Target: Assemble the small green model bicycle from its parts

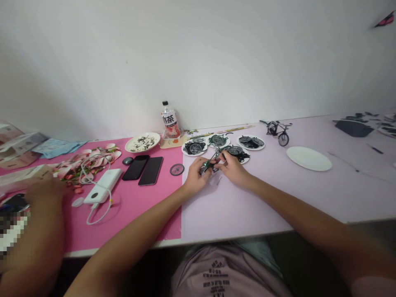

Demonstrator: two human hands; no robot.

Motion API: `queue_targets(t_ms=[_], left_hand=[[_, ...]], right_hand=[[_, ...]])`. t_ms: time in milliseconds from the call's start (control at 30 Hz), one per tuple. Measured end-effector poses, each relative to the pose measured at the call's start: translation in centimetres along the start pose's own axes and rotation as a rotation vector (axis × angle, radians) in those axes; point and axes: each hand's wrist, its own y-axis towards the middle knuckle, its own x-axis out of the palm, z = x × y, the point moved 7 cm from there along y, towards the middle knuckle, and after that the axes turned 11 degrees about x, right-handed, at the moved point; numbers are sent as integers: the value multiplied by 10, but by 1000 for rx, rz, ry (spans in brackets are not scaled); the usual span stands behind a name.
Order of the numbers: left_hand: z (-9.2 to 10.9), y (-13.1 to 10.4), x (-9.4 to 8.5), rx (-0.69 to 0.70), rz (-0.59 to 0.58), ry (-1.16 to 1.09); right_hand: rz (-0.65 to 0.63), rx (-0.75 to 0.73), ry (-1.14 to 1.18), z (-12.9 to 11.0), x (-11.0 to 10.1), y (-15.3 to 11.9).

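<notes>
Both my hands hold a partly built miniature bicycle with dark and green parts, just above the lilac tabletop. My left hand is closed around its lower left part. The fingers of my right hand pinch it from the other side, near the thin frame bars. Right behind my hands, white plates carry black and green model parts, among them small spoked wheels. One loose dark spoked wheel lies flat on the pink surface, left of my left hand. A built model bicycle stands farther back on the right.
Two phones, a white power bank with cable and pink artificial petals lie on the left. A drink bottle and a bowl stand near the wall. A white plate lies right. Another person's arm reaches in left.
</notes>
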Motion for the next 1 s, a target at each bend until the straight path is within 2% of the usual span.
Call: queue_targets(t_ms=[267, 533, 733, 1000], left_hand=[[6, 1, 1, 39, -31, 63], [5, 1, 0, 38, 11, 118], [5, 1, -2, 52, 40, 102], [1, 2, -2, 58, 62, 46]], right_hand=[[30, -22, -18, 1, 1, 0], [49, -60, -42, 0, 1, -1], [61, -82, -24, 1, 3, -2], [86, -100, -112, 1, 3, -3]])
